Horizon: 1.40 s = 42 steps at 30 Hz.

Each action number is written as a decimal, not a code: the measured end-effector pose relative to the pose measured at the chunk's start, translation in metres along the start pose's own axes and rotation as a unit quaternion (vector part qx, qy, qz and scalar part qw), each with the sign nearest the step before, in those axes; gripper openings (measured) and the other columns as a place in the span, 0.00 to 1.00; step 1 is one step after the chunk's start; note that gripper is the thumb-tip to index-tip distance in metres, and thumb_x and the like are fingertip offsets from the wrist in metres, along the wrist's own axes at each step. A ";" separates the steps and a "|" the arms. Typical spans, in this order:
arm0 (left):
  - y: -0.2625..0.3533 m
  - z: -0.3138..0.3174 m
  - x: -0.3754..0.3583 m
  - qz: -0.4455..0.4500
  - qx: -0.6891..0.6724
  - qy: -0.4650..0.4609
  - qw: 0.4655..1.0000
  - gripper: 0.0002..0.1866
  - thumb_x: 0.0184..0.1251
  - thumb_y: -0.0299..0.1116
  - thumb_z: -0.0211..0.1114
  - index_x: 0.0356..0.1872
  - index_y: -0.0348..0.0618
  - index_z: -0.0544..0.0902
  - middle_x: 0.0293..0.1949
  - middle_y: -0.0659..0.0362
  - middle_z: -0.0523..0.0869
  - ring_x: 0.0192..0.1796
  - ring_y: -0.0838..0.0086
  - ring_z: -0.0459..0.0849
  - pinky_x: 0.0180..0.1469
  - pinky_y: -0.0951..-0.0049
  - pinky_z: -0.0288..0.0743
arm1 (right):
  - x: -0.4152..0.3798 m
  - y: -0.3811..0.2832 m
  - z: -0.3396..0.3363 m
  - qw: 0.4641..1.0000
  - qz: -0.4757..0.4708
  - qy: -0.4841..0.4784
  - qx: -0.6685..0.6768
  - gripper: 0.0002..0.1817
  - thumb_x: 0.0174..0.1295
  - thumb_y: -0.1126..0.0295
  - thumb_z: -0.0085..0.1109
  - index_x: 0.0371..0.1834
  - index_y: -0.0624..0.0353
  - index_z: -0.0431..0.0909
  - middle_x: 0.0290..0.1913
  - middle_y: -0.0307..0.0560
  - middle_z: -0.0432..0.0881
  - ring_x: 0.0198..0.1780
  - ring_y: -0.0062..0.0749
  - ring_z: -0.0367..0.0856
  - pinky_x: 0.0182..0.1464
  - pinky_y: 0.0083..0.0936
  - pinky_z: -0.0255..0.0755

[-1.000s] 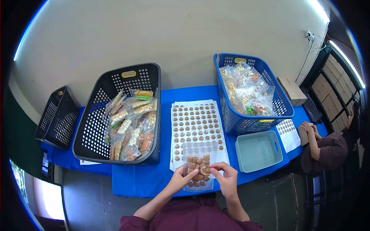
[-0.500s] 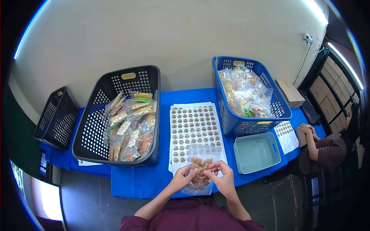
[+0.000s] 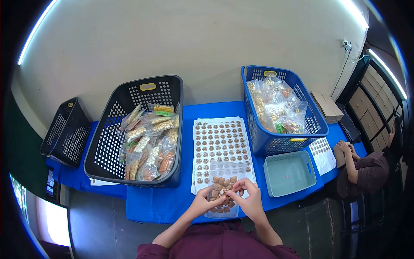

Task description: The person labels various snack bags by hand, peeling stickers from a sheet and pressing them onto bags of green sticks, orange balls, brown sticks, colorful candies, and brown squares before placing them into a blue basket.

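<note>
A clear bag of brown square snacks (image 3: 221,208) lies at the table's front edge, over the lower part of a sheet of round stickers (image 3: 220,140). A round sticker (image 3: 224,193) is at the middle of the bag, between both hands. My left hand (image 3: 204,202) comes from the left, its thumb and fingers closed at the sticker's left edge. My right hand (image 3: 248,197) is bent over the bag from the right, thumb and index finger closed at the sticker's right side. Whether the sticker lies fully flat cannot be made out.
A black basket (image 3: 97,142) and a blue basket (image 3: 276,140) hold bagged snacks. A green tray (image 3: 290,190) sits at the right. Further off are a small black basket (image 3: 54,149), a second sticker sheet (image 3: 324,162), a cardboard box (image 3: 330,110) and another person (image 3: 366,170).
The whole view has shifted slightly, with the table and baskets a little further right and down. Both hands stay at the sticker on the bag, with small finger movements.
</note>
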<state>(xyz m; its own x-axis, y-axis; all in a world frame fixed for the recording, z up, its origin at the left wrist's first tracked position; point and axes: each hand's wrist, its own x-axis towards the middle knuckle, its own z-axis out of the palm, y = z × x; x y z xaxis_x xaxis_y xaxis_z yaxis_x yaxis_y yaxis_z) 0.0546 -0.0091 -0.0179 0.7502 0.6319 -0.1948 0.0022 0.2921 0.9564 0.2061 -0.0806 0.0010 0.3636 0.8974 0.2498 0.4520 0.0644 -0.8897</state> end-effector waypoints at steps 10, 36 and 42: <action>-0.018 0.003 0.000 0.054 -0.002 0.014 0.998 0.16 0.58 0.32 0.62 0.45 0.35 0.73 0.33 0.62 0.81 0.33 0.85 0.77 0.31 0.84 0.71 | -0.003 0.004 -0.002 0.991 0.017 0.099 0.086 0.20 0.40 0.70 0.70 0.34 0.61 0.70 0.26 0.35 0.69 0.30 0.17 0.66 0.34 0.15 0.61; -0.050 0.018 0.011 0.090 -0.029 0.080 0.992 0.10 0.63 0.32 0.56 0.39 0.35 0.76 0.31 0.61 0.80 0.32 0.86 0.75 0.33 0.85 0.69 | -0.025 0.041 0.019 0.934 0.151 0.027 0.323 0.08 0.53 0.73 0.60 0.33 0.64 0.74 0.32 0.41 0.78 0.34 0.17 0.75 0.38 0.16 0.69; -0.055 0.018 0.009 0.041 -0.043 0.056 0.997 0.13 0.61 0.33 0.58 0.42 0.35 0.75 0.36 0.59 0.80 0.36 0.84 0.77 0.36 0.84 0.71 | -0.021 0.050 0.008 0.892 0.174 -0.035 0.416 0.11 0.53 0.73 0.60 0.38 0.63 0.73 0.36 0.41 0.78 0.38 0.18 0.75 0.41 0.17 0.69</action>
<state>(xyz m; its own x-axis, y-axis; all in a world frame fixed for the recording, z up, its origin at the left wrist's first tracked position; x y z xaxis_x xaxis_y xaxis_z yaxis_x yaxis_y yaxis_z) 0.0728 -0.0320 -0.0682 0.6670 0.7309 -0.1444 -0.1168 0.2941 0.9486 0.2146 -0.0925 -0.0512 0.2984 0.9496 -0.0960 -0.4498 0.0512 -0.8917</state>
